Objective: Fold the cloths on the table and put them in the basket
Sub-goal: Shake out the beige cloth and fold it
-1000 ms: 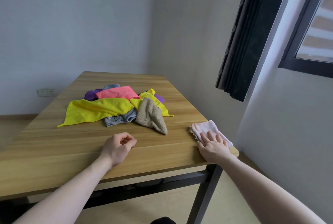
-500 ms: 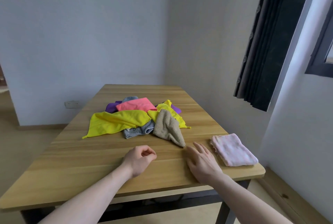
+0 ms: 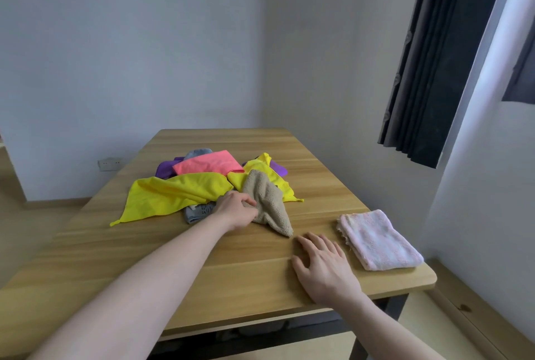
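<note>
Farthest to the left of the left hand (image 3: 236, 210), a yellow cloth (image 3: 173, 194) spreads out flat over the wooden table (image 3: 121, 255), one corner trailing toward the table's left edge. Beyond that hand, on the far side of the heap, lie a purple cloth (image 3: 165, 170), a grey cloth (image 3: 198, 153) and a pink cloth (image 3: 210, 163), the pink one uppermost. Just under the left hand's wrist side a second grey cloth (image 3: 198, 211) peeps from beneath the yellow. The left hand itself has its fingers curled into the near edge of a beige cloth (image 3: 267, 203), gripping it where it lies against the heap. To the right of it, and nearer the body, the right hand (image 3: 322, 265) rests flat on the bare wood, fingers spread and straight, holding nothing. Just beside that hand, to its right, a folded pale pink towel (image 3: 379, 239) lies near the table's front right corner.
</note>
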A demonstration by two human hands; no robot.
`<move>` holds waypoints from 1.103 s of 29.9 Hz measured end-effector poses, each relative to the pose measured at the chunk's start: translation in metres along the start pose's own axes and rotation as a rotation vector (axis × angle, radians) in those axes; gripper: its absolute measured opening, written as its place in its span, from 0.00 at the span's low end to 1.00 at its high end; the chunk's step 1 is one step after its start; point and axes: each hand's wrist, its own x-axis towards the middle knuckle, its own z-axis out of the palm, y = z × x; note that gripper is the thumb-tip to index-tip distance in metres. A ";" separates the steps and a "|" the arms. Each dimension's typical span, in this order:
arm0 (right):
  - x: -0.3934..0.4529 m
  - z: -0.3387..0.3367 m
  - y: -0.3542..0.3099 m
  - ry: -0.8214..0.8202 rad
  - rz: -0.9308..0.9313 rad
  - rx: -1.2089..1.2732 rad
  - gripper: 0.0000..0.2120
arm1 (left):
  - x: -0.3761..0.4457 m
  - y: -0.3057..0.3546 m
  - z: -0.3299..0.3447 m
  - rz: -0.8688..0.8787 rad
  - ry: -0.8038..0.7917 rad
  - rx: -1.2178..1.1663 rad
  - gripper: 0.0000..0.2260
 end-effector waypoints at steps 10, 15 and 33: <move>-0.001 -0.002 0.001 0.041 -0.003 0.066 0.31 | 0.024 0.009 0.002 -0.064 0.065 -0.106 0.07; -0.003 -0.006 -0.001 0.044 0.042 0.142 0.33 | 0.019 0.025 -0.022 0.070 0.308 -0.354 0.06; -0.008 -0.016 -0.006 0.041 0.114 0.270 0.25 | -0.105 0.047 -0.102 0.553 -0.225 -0.108 0.13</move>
